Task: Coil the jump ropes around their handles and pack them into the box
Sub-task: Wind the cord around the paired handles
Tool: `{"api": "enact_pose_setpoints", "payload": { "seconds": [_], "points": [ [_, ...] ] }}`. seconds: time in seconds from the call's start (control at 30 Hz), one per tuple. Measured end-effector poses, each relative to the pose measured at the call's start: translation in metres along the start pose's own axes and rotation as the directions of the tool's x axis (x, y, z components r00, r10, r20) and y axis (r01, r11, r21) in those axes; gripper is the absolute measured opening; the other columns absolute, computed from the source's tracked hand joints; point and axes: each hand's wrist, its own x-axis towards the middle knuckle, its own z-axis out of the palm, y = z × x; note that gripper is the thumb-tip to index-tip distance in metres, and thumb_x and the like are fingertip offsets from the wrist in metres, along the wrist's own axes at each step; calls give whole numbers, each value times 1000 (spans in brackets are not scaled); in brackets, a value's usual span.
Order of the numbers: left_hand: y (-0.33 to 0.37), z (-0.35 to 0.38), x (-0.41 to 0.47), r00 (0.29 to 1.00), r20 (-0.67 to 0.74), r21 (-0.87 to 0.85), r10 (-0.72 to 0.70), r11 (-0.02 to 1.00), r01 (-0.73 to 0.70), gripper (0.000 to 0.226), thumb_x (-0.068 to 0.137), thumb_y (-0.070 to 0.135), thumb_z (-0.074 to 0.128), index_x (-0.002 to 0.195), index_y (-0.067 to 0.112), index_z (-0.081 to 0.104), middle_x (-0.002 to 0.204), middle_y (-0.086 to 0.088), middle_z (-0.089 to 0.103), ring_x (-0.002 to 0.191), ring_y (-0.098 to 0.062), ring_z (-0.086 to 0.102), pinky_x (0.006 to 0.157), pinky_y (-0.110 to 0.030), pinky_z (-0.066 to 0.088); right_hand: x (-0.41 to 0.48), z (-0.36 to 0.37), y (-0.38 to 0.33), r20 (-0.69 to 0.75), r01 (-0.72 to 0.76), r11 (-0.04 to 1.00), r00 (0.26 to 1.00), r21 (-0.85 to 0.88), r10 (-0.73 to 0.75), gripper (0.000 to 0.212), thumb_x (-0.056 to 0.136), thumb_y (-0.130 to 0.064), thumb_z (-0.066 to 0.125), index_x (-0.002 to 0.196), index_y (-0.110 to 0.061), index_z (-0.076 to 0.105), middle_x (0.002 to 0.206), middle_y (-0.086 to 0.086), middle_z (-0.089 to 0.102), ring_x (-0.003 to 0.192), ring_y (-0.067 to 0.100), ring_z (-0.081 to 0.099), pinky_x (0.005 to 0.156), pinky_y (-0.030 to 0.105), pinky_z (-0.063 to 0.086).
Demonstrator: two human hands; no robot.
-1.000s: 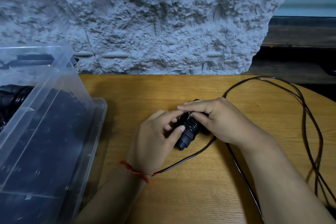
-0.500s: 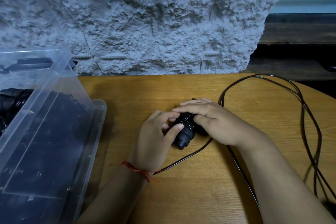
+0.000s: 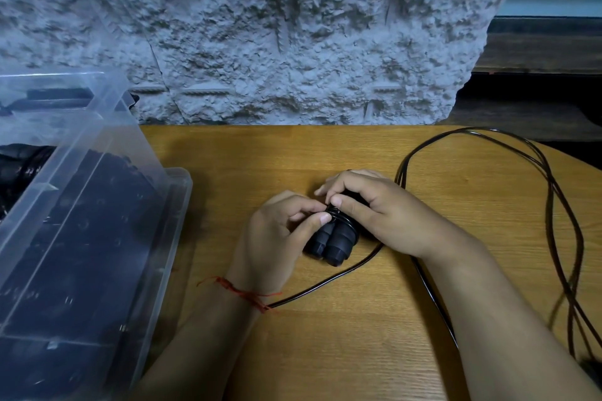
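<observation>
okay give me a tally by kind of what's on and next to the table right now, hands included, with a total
Hands: 2, left hand and right hand
Black rope handles, held side by side: 2
Loose black rope trailing over the table: 1 tangle, strands not countable
Clear plastic box: 1
Red wrist string: 1
Total: 7

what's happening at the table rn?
A person is winding a black jump rope around its pair of black handles, held side by side on the wooden table. The left hand and the right hand both pinch the coil at the handles' far end. Only a few turns are on; most of the rope lies loose in loops to the right. The clear plastic box sits open on the left with dark items already inside.
</observation>
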Motion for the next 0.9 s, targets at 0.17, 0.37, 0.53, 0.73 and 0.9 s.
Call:
{"api": "enact_pose_setpoints", "payload": {
  "seconds": [0.17,0.37,0.53,0.73,0.9],
  "points": [
    [-11,5,7,989,32,135,146,980,-149,17,102,38,62,106,26,73,99,21,60,94,3,60,73,-8,44,0,3,3,-32,9,999,999,36,-8,9,109,-32,57,107,-31,66,125,-23,68,131,6,56,117,52,32],
    [-16,13,3,954,64,238,292,924,-298,26,110,47,43,109,24,56,107,22,46,82,-8,58,62,-41,55,2,7,4,-23,30,997,999,75,-29,15,110,-26,57,98,-27,67,125,-20,68,136,11,52,117,50,34],
    [-12,14,4,964,58,212,259,940,-265,32,107,56,44,101,26,55,98,19,48,86,-6,55,65,-36,53,4,10,4,-20,4,989,1000,149,-1,20,109,-31,58,95,-26,71,123,-18,69,142,8,45,118,33,34],
    [1,16,-3,984,-52,163,168,974,-158,15,100,41,67,91,32,61,90,18,56,86,-9,60,66,-14,41,4,13,7,-46,-38,983,998,179,47,27,108,-38,54,94,-21,70,119,-17,71,142,3,44,115,25,35],
    [10,16,-21,962,-31,270,270,929,-252,8,105,26,65,109,27,72,109,20,61,95,-1,63,73,-14,48,4,17,7,-80,-53,986,995,160,67,36,109,-44,48,94,-18,69,114,-12,72,140,0,44,113,22,37]
  ]
}}
